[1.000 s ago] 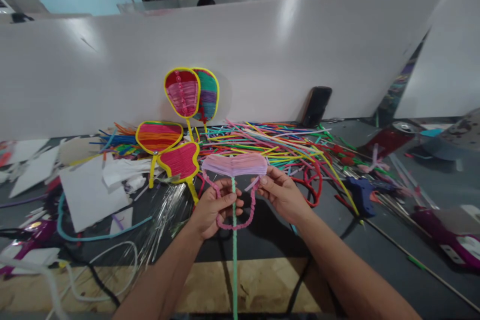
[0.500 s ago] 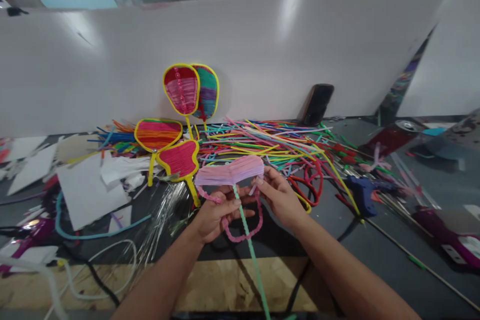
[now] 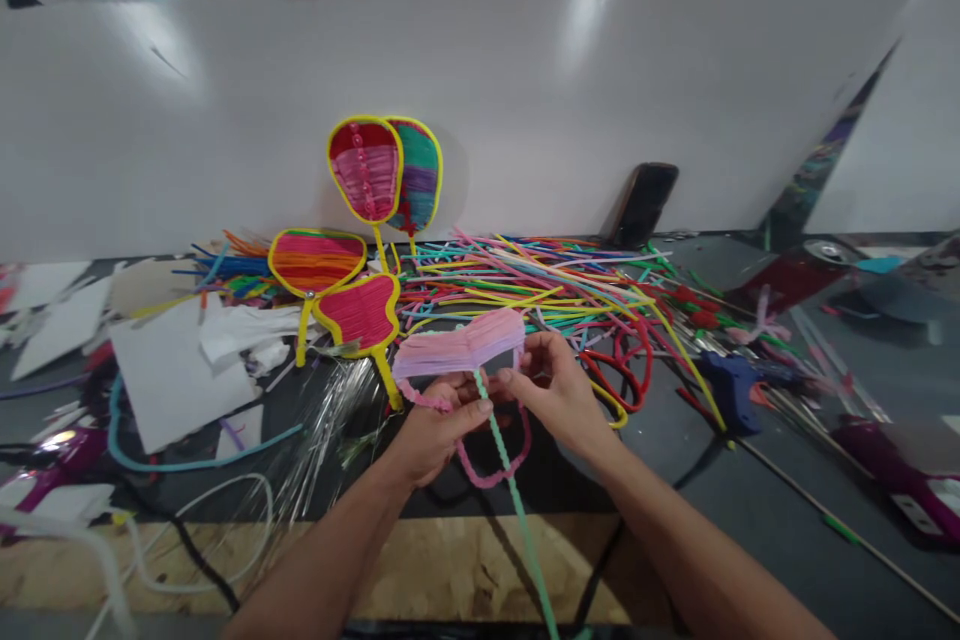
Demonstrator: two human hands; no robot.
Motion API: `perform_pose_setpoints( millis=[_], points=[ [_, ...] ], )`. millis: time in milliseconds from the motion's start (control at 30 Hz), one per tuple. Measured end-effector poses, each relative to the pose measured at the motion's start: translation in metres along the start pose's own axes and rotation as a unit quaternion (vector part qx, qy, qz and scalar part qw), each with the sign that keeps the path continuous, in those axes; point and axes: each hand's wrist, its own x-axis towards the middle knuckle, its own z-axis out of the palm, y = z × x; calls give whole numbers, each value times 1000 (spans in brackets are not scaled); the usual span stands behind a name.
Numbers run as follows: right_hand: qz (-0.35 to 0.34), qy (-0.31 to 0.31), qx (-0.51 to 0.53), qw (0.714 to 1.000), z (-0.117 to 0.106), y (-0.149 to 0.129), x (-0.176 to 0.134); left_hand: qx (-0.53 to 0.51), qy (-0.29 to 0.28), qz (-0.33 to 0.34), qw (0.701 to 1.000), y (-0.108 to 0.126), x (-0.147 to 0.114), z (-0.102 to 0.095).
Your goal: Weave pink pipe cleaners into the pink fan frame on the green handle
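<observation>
A pipe-cleaner fan (image 3: 460, 344) is held between my hands, its upper part filled with pink and lilac rows. Below the rows, its twisted pink frame (image 3: 480, 478) hangs as an open loop. A twisted light-green pipe cleaner (image 3: 517, 500) runs down the middle as a stem. My left hand (image 3: 442, 430) is closed on the stem, thumb on top and fingers behind the loop. At the loop's right edge, my right hand (image 3: 556, 392) pinches a lilac pipe cleaner (image 3: 517, 358) bent down from the rows; its tip is hidden by the fingers.
Finished yellow-rimmed fans (image 3: 365, 170) lean on the white panel and lie beside loose pipe cleaners (image 3: 510, 280). A phone (image 3: 643, 205) stands against the panel. At right are a blue glue gun (image 3: 729, 390) and a red can (image 3: 799, 275); white paper (image 3: 184, 380) lies left.
My right fingers have moved slightly down along the frame's right edge. The lilac end that stuck out beneath them is now mostly covered. My left hand keeps its hold.
</observation>
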Motion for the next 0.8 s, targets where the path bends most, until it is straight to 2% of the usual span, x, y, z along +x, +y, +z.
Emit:
perform_pose_setpoints(
  millis=[100,333,533,700,800],
  points=[
    [10,-6,-9,1000,0,-1,-1,28,-12,11,999,-3,0,1],
    [27,-52,48,997,-4,2,3,71,-25,17,997,-2,2,0],
    [35,-31,57,997,-6,11,7,98,-25,10,995,2,0,3],
    [51,-74,40,995,-11,12,11,76,-14,1,997,2,0,5],
    [33,-107,40,993,-16,8,12,63,1,-3,998,5,-2,5]
  ],
)
